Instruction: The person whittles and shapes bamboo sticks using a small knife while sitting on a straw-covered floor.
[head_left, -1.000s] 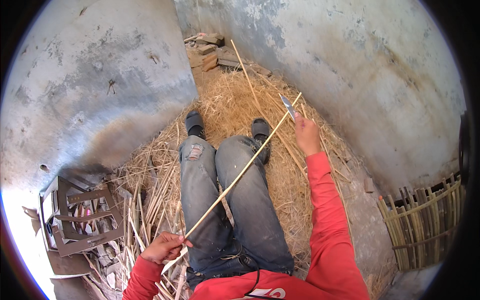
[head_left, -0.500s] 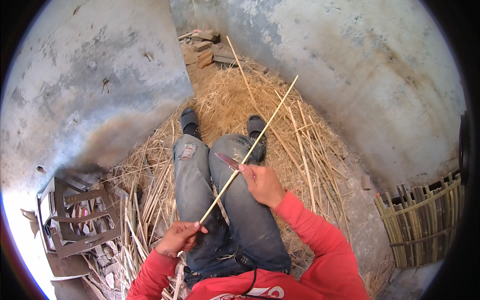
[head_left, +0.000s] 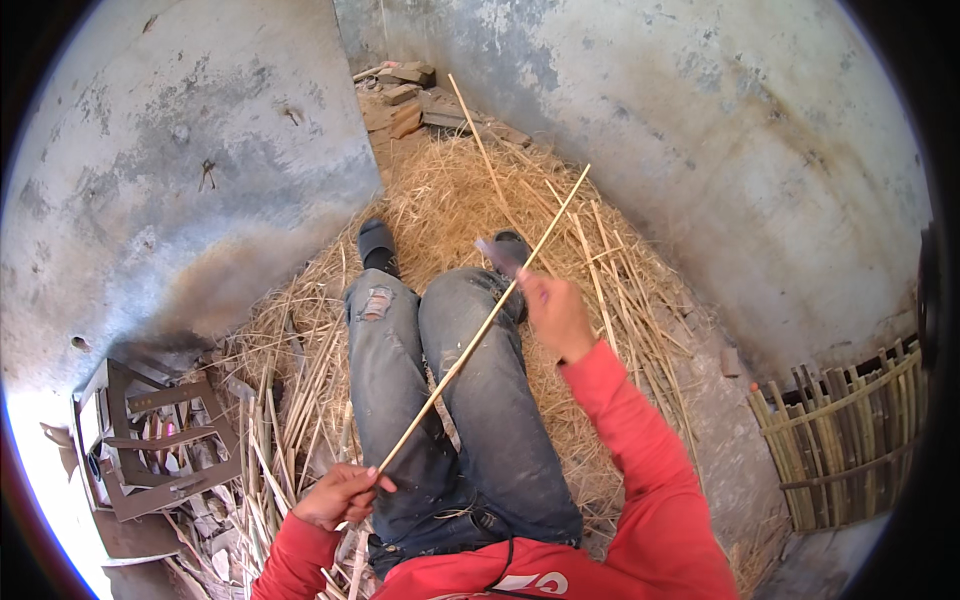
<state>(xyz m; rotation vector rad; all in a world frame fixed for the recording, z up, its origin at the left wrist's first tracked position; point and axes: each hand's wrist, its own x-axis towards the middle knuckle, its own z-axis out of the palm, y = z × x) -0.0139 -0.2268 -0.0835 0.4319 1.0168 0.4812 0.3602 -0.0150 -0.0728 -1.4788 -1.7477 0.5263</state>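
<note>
A long, thin bamboo strip slants across my lap, from low on the left to beyond my right knee. My left hand pinches its near end between thumb and fingers beside my left thigh. Farther along, my right hand is closed on a knife. Its blade is smeared by motion and points left over my right slipper. The right thumb lies against the strip where the knife crosses it; the knife's handle is hidden in the fist.
Shavings cover the floor around my feet, with loose bamboo strips to the right and more on the left. A broken wooden frame stands at left, a slatted bamboo basket at right. Bricks lie in the far corner between walls.
My right hand has slid the knife outward along the strip, away from my body. My left hand has drawn back slightly toward the lower left, still pinching the strip.
</note>
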